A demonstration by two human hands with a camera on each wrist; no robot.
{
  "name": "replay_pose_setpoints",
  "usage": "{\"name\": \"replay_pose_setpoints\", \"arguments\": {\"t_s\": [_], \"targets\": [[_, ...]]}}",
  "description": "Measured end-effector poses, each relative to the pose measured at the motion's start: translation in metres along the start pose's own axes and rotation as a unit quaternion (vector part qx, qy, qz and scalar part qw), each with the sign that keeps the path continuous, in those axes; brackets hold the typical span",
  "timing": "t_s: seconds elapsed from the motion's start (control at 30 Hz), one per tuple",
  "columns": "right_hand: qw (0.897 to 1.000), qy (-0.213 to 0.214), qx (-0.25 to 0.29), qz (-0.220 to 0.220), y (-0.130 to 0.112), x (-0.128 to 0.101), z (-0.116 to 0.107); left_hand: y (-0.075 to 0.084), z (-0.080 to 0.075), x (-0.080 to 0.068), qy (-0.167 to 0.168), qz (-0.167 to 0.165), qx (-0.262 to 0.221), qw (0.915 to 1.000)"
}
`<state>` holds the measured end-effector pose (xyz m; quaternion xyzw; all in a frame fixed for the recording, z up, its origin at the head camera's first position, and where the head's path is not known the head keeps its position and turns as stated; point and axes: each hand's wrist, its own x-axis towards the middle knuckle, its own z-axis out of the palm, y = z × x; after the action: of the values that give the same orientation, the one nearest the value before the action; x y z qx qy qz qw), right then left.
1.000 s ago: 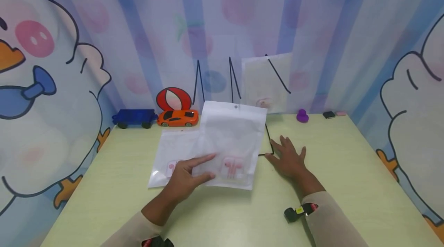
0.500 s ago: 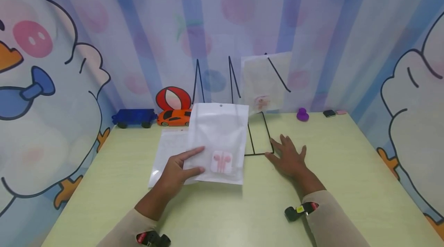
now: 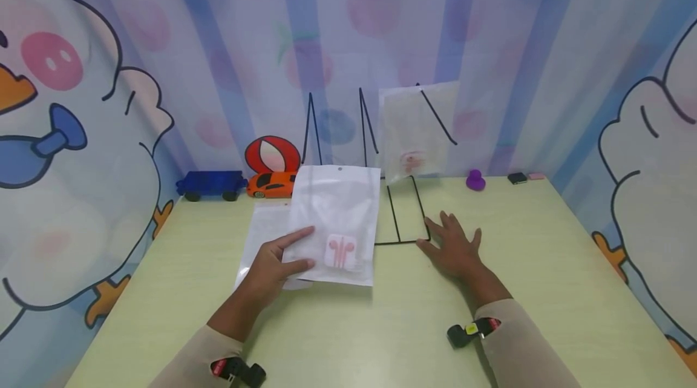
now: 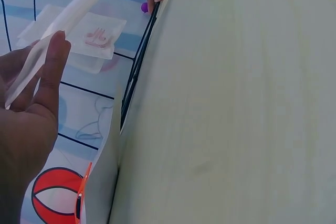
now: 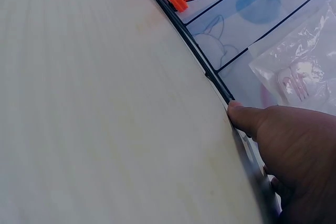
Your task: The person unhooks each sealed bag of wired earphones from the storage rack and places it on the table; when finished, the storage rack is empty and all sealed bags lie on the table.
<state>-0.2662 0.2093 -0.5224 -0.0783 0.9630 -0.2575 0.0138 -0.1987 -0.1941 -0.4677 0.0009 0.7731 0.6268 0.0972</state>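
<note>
My left hand point(image 3: 270, 267) pinches the left edge of a white plastic pouch point(image 3: 348, 206) between thumb and fingers. Pink-and-white earphones in a square case point(image 3: 341, 251) show through its lower part, and a small hole is at its top. In the left wrist view the pouch point(image 4: 79, 6) is tilted up off the table. My right hand point(image 3: 452, 247) lies with fingers spread at the front right corner of a black wire rack point(image 3: 399, 236); its thumb point(image 5: 242, 111) touches the base bar in the right wrist view. A similar pouch point(image 3: 416, 118) hangs on the rack's right hook.
Another white pouch point(image 3: 261, 224) lies on the table, partly hidden under the held one. Along the back stand a blue toy wagon point(image 3: 211, 184), an orange toy car point(image 3: 270, 185), a purple knob-shaped piece point(image 3: 475, 181), and small black point(image 3: 517, 178) and pink point(image 3: 536, 177) pieces.
My left hand has moved left with the pouch, uncovering more of the rack's base and covering more of the pouch on the table. The right hand has stayed put.
</note>
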Motion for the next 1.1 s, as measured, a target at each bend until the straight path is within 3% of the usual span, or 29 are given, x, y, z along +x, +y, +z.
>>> {"name": "replay_pose_setpoints", "arguments": {"t_s": [0.63,0.87,1.1], "targets": [[1.000,-0.002,-0.003,0.002,-0.001,0.000,0.000,-0.008,-0.011,0.007,0.020,-0.032,-0.009,0.9993],[1.000,-0.002,0.002,0.001,-0.004,-0.003,0.000,-0.007,-0.027,0.007,0.016,-0.043,-0.039,0.9982],[1.000,0.001,-0.002,0.000,-0.003,-0.002,-0.002,-0.003,-0.047,0.010,0.024,-0.060,0.001,0.9979]]}}
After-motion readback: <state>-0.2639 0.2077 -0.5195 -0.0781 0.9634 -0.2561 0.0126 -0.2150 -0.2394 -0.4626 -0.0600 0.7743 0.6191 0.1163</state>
